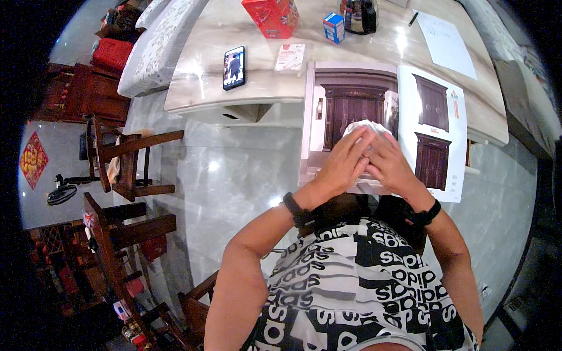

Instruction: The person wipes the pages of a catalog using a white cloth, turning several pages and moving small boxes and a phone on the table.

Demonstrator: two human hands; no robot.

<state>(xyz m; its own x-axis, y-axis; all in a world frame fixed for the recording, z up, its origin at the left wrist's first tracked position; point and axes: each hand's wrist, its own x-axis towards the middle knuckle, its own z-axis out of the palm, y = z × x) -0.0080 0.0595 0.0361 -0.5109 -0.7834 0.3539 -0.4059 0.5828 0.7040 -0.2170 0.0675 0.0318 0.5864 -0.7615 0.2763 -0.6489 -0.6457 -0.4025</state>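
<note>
An open catalogue with pictures of dark carved double doors lies partly on the marble-patterned table and juts past its front edge. Over its inner pages, my left hand and my right hand meet, fingers touching, around a crumpled white thing, perhaps paper or tissue. Most of it is hidden under my fingers. A black band circles each wrist. Left of the catalogue are a phone with a lit screen and a small white-and-red packet.
On the marble-patterned table stand a red bag, a small blue box and a dark glass-like container. A written sheet and a black pen lie at the back right. Wooden chairs stand at left.
</note>
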